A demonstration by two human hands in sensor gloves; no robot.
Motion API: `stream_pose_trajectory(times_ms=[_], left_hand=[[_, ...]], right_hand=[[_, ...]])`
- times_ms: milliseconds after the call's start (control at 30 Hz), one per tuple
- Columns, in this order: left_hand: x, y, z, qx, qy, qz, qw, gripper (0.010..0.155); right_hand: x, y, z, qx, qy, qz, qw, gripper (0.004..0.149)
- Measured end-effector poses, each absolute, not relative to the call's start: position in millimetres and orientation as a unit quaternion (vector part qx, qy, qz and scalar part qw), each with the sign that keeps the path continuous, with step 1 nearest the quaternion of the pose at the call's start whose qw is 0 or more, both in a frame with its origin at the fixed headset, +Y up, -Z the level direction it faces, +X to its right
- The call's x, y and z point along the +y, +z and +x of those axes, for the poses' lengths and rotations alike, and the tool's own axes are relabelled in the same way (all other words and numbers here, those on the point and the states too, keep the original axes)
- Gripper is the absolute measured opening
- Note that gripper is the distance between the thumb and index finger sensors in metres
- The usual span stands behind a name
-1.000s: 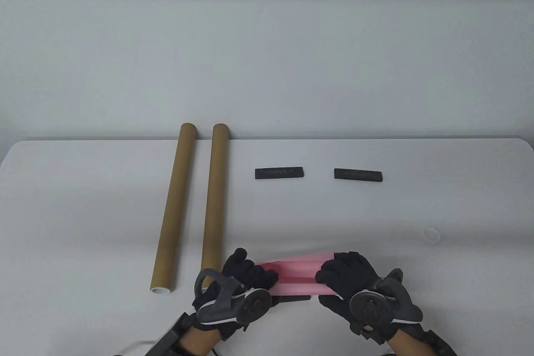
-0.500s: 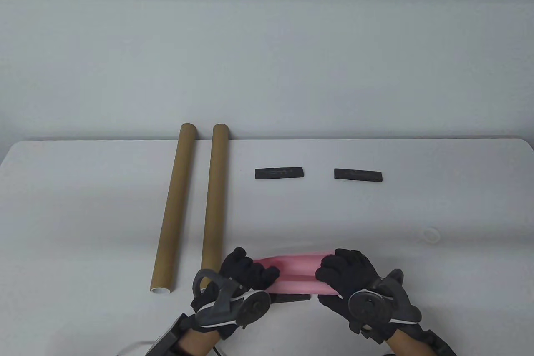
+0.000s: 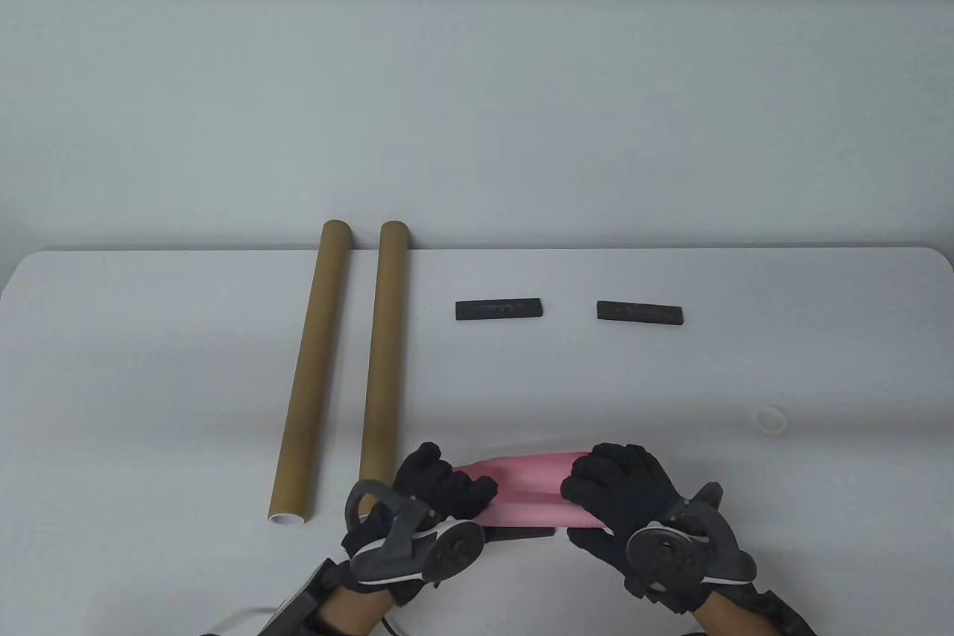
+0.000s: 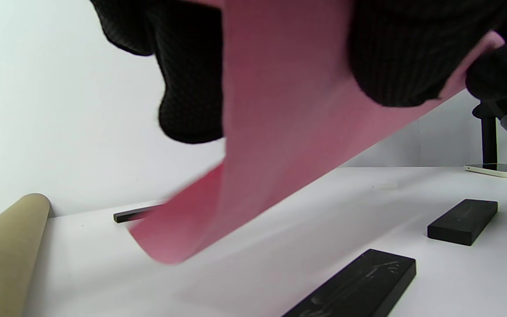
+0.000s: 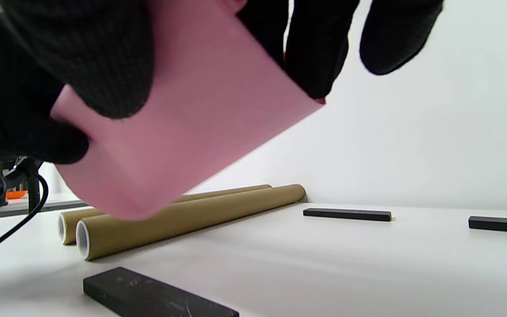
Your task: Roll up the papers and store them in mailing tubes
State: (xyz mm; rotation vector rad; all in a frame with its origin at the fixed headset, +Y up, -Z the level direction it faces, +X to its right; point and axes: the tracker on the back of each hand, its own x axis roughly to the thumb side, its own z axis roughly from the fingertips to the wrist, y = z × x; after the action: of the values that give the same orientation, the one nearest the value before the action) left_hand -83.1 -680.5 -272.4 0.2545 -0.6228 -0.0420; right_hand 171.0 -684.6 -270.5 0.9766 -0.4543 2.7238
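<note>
A pink paper [image 3: 529, 490], loosely rolled, is held above the table's near edge between both hands. My left hand [image 3: 440, 490] grips its left end and my right hand [image 3: 607, 490] grips its right end, fingers curled over the top. The left wrist view shows the pink paper [image 4: 275, 145] curving down under the fingers [image 4: 187, 79]. In the right wrist view the pink paper [image 5: 183, 127] is wrapped into a roll under the fingers [image 5: 319, 48]. Two brown mailing tubes [image 3: 311, 367] [image 3: 384, 356] lie side by side on the left, running away from me.
Two black bars [image 3: 498, 309] [image 3: 639, 313] lie across the middle of the white table [image 3: 149, 338]. A third black bar [image 3: 522, 533] sits under the paper near the front edge. A small clear ring [image 3: 771, 418] lies at the right.
The paper's roll has tightened slightly between the hands; the fold lines seen earlier have smoothed. Both hands stay in nearly the same place.
</note>
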Motion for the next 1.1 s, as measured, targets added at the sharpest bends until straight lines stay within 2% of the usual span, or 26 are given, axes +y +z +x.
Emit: stream_pose_trajectory(times_ms=[67,200,300,400,467,533,633,800,900,933,1033,1100], left_hand=[[-679.6,-270.0,-82.3,-0.304,-0.032,0.139,0.942,0.059],[-677.7,-266.9,-80.3,-0.308,-0.042,0.16,0.937,0.055],[-677.2,-268.2,-80.6,-0.31,-0.038,0.153,0.938,0.052],[-678.6,-270.9,-81.0,-0.31,-0.028,0.136,0.94,0.051],[-678.4,-270.9,-81.5,-0.305,-0.034,0.141,0.941,0.051],[-677.4,-268.3,-81.2,-0.304,-0.042,0.155,0.939,0.053],[-676.3,-264.4,-79.8,-0.304,-0.061,0.178,0.934,0.055],[-674.0,-264.0,-79.0,-0.311,-0.062,0.18,0.931,0.051],[-675.4,-268.6,-81.6,-0.309,-0.033,0.152,0.938,0.05],[-675.4,-268.9,-81.8,-0.308,-0.034,0.15,0.939,0.05],[-675.2,-268.2,-81.9,-0.304,-0.043,0.16,0.938,0.051],[-674.8,-267.2,-81.7,-0.301,-0.049,0.167,0.938,0.055]], right_hand=[[-684.0,-272.4,172.1,-0.142,0.926,0.33,0.112,0.051],[-686.1,-276.8,175.9,-0.112,0.924,0.33,0.158,0.061],[-686.4,-276.7,177.0,-0.109,0.932,0.321,0.128,0.065],[-686.3,-273.6,174.1,-0.141,0.932,0.321,0.094,0.072],[-686.6,-273.1,170.6,-0.107,0.925,0.353,0.091,0.065],[-688.7,-272.7,169.0,-0.101,0.925,0.349,0.115,0.054],[-688.9,-275.2,168.3,-0.089,0.928,0.345,0.107,0.05],[-689.1,-278.4,175.0,-0.076,0.923,0.34,0.162,0.062],[-689.4,-277.7,174.9,-0.075,0.925,0.346,0.138,0.074],[-689.2,-276.6,173.9,-0.079,0.925,0.35,0.125,0.074],[-687.2,-272.6,170.8,-0.12,0.925,0.346,0.103,0.06],[-685.6,-273.0,171.0,-0.119,0.926,0.341,0.11,0.051]])
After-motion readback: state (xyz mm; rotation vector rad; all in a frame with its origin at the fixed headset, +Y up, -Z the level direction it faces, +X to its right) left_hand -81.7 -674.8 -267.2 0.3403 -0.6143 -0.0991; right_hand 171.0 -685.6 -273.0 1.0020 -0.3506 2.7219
